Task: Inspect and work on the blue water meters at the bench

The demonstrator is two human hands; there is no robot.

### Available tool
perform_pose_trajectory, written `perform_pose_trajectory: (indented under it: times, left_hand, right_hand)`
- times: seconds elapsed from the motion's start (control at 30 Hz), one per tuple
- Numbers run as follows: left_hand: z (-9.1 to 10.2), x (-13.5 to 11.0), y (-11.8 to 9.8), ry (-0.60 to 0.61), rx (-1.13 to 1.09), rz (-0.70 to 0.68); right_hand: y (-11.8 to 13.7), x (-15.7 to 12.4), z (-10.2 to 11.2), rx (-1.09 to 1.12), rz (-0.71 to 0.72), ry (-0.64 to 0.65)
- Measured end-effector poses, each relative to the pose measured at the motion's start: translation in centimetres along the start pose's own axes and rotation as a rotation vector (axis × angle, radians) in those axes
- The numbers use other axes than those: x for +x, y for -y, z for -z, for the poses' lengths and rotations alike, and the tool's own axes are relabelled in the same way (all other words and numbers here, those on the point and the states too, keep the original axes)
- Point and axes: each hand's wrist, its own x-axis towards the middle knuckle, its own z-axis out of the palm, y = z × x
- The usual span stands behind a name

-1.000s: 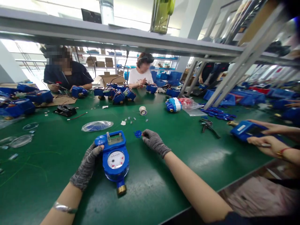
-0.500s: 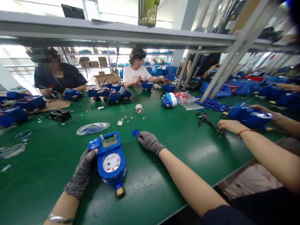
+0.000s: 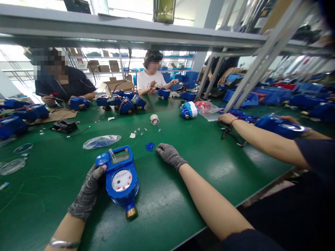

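A blue water meter [image 3: 122,181] with a white dial, a small display window and a brass threaded end lies on the green table. My left hand [image 3: 90,188], in a grey fingerless glove, grips it by its upper left side, beside the round blue cap. My right hand [image 3: 169,155], gloved alike, rests on the table just right of a small pile of tiny blue pieces [image 3: 149,146]. Its fingers are curled together; whatever may be between the fingertips is hidden.
Beyond lie a clear plastic bag [image 3: 102,141], a white spool [image 3: 154,120] and a taped blue bundle [image 3: 189,110]. At the right, a co-worker's hand [image 3: 227,119] reaches over a dark hand tool [image 3: 227,131]. A shelf [image 3: 131,33] spans overhead. Two people sit opposite.
My right hand has drawn slightly right, away from the blue pile. The co-worker's hand has moved forward past the dark tool. My left hand stays on the water meter.
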Motion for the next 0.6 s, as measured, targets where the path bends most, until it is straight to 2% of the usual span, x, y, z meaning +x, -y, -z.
perform_pose_trajectory:
  times: [0.23,0.37,0.5,0.6]
  left_hand:
    - [0.7,0.7,0.2,-0.014,0.015,0.020]
    - [0.0,0.1,0.1,-0.001,-0.025,0.014]
    - [-0.8,-0.4,-0.2,-0.028,-0.025,-0.006]
    - [-0.5,-0.3,-0.1,-0.026,-0.031,-0.001]
  right_hand:
    - [-0.1,-0.2,-0.4,0.041,0.056,-0.016]
    - [0.8,-0.3,-0.8,0.069,0.064,-0.058]
    - [3.3,-0.6,-0.6,0.341,0.219,-0.122]
    - [6.0,-0.5,-0.4,0.461,0.355,-0.130]
